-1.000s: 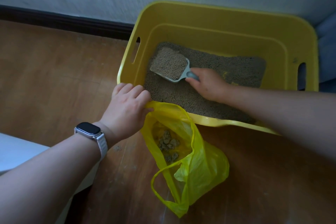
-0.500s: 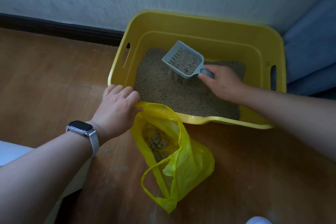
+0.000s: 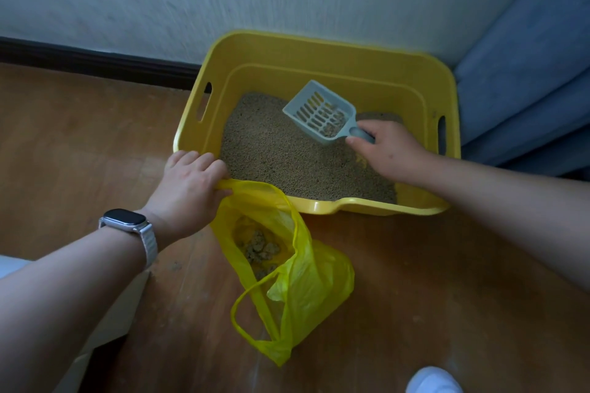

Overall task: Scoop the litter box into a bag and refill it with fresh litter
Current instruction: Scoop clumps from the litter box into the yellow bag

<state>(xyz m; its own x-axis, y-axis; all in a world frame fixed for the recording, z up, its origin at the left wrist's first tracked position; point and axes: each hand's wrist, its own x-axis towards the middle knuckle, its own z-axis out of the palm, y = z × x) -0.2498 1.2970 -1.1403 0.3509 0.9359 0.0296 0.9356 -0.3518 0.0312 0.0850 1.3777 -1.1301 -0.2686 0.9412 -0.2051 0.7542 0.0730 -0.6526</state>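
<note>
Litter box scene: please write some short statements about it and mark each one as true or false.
1. The right hand holds the scoop by its handle over the litter. True.
2. The scoop is heaped full of litter. False: only a little lies in it, near the handle end, and its slots show.
3. The left hand grips the edge of the yellow bag at the near rim of the litter box. True.
4. The yellow bag is empty. False: clumps lie inside it.
5. The watch is on the right wrist. False: it is on the left wrist.
</note>
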